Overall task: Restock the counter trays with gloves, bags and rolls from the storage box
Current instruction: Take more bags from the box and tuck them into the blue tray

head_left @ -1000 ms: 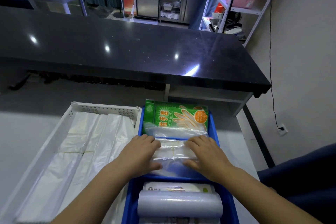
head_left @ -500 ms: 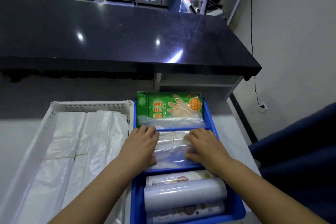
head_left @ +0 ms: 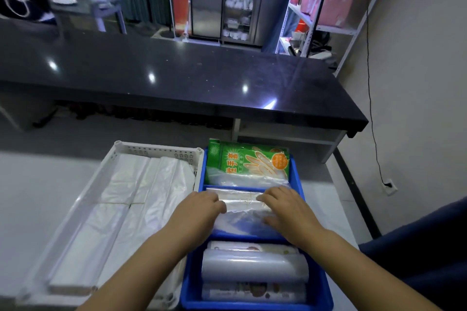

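Note:
A blue divided tray (head_left: 321, 293) sits on the white counter. Its far compartment holds a green pack of gloves (head_left: 246, 163). In the middle compartment lies a clear pack of plastic bags (head_left: 240, 212). My left hand (head_left: 195, 212) presses flat on the pack's left side and my right hand (head_left: 288, 209) presses flat on its right side. The near compartment holds rolls of clear film (head_left: 254, 269), stacked. Beside it on the left stands a white perforated tray (head_left: 156, 150) filled with folded white plastic bags (head_left: 131, 199).
A long black counter (head_left: 177, 78) runs across behind the trays. A metal shelf rack (head_left: 326, 5) with pink bags stands at the back right. A dark blue object (head_left: 417, 247) lies at the right edge. A person stands at the far left by a small table.
Both hands stay pressed on the clear pack of bags in the middle compartment. The camera dipped down and has lifted again, so the far room shows once more.

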